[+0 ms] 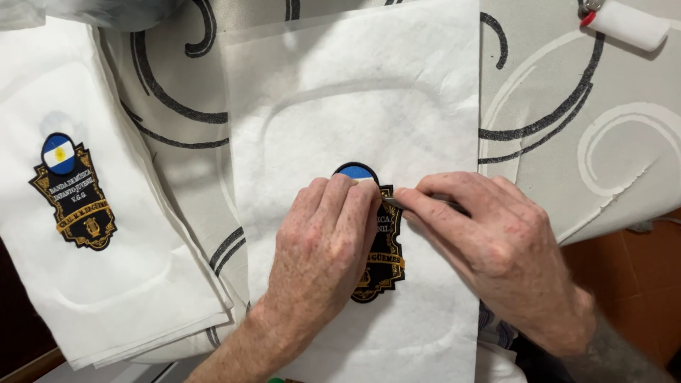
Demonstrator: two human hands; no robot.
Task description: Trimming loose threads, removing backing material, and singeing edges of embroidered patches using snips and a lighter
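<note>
1. Head view showed the right hand (496, 248) with thumb and forefinger pinched shut on a thin metal tool (418, 204), its tip pointing left at the upper right edge of an embroidered patch (386, 248).
2. Left hand (323, 245) lay flat on that patch, fingers (347, 206) together and pressed down, covering its left half and most of the blue disc at its top; it gripped nothing.
3. That patch, black with gold trim, sat near the middle of a white backing sheet (355, 92), showing between the two hands.
4. A second sheet (106, 269) lay well apart at the left, carrying a matching patch (73, 191) left uncovered.
5. Both sheets rested on a grey cloth with dark swirls (553, 106).
6. A white roller with a red end (624, 23) lay at the far upper right corner.
</note>
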